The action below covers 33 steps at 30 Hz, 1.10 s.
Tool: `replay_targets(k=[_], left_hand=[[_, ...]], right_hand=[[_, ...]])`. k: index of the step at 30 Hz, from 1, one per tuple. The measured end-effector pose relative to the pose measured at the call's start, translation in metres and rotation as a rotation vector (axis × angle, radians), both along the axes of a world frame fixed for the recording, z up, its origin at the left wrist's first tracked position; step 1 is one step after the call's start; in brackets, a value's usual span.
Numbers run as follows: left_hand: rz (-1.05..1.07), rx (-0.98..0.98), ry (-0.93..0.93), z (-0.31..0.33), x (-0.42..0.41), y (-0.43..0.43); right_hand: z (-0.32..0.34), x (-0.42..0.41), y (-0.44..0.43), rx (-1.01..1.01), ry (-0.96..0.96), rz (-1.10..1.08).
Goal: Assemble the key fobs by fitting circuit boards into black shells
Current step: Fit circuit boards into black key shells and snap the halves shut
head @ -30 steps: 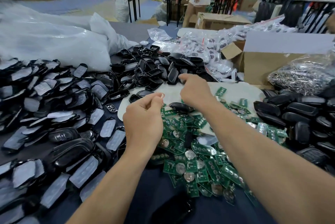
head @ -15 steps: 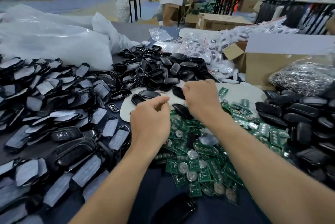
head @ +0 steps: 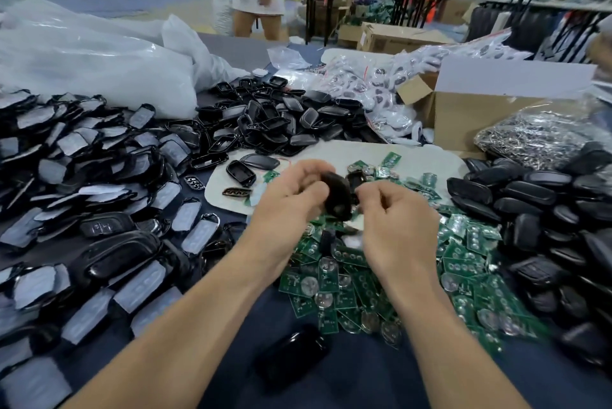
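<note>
Black shell (head: 337, 198), glossy rounded oval and motion-blurred, sits between the hands. Left hand (head: 291, 200) grips it, fingers curled round its left side. Right hand (head: 397, 223) is curled just beside the shell's right edge; I can't tell if it pinches anything. Under both hands is a heap of flat green circuit boards (head: 334, 279) with silver coin cells. Beyond the hands are a white mat (head: 430, 160) and a shell pile (head: 275, 117), hollow, shiny.

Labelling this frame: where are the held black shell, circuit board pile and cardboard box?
held black shell (head: 336, 198), head view, its dark back.
circuit board pile (head: 351, 286), head view, a green board mid-pile.
cardboard box (head: 463, 117), head view, brown front wall.
</note>
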<state>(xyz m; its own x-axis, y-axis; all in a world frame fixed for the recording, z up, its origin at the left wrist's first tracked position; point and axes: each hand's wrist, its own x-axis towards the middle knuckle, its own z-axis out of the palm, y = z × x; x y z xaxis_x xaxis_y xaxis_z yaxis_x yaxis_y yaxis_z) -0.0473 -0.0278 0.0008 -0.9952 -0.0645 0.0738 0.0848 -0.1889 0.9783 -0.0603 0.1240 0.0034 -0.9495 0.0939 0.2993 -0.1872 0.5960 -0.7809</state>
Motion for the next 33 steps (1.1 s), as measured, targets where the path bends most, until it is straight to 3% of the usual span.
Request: replay_targets(k=[3, 6, 10, 13, 17, 21, 30, 33], left_hand=[[0.22, -0.069, -0.064, 0.004, -0.005, -0.008], [0.384, -0.362, 0.042, 0.004, -0.005, -0.017], [0.294, -0.83, 0.122, 0.003, 0.002, -0.017], [0.103, -1.03, 0.08, -0.002, 0.005, -0.016], [0.286, -1.059, 0.114, -0.005, 0.001, -0.017], [0.314, -1.16, -0.03, -0.007, 0.001, -0.015], [0.176, -0.901, -0.01, -0.009, -0.004, -0.017], [0.224, -0.865, 0.083, -0.009, -0.003, -0.015]], right_hand=[[-0.005, -0.007, 0.005, 0.134, -0.094, 0.013], [-0.008, -0.011, 0.005, 0.42, -0.148, 0.108], [-0.006, -0.009, 0.001, 0.579, -0.143, 0.13], [-0.007, -0.007, -0.003, 0.579, -0.105, 0.109], [-0.009, -0.003, -0.012, 0.482, -0.09, 0.137], [-0.011, -0.005, -0.012, 0.473, -0.063, 0.14], [-0.013, -0.008, -0.01, 0.447, -0.076, 0.178], [-0.011, -0.007, -0.009, 0.232, -0.06, 0.153]])
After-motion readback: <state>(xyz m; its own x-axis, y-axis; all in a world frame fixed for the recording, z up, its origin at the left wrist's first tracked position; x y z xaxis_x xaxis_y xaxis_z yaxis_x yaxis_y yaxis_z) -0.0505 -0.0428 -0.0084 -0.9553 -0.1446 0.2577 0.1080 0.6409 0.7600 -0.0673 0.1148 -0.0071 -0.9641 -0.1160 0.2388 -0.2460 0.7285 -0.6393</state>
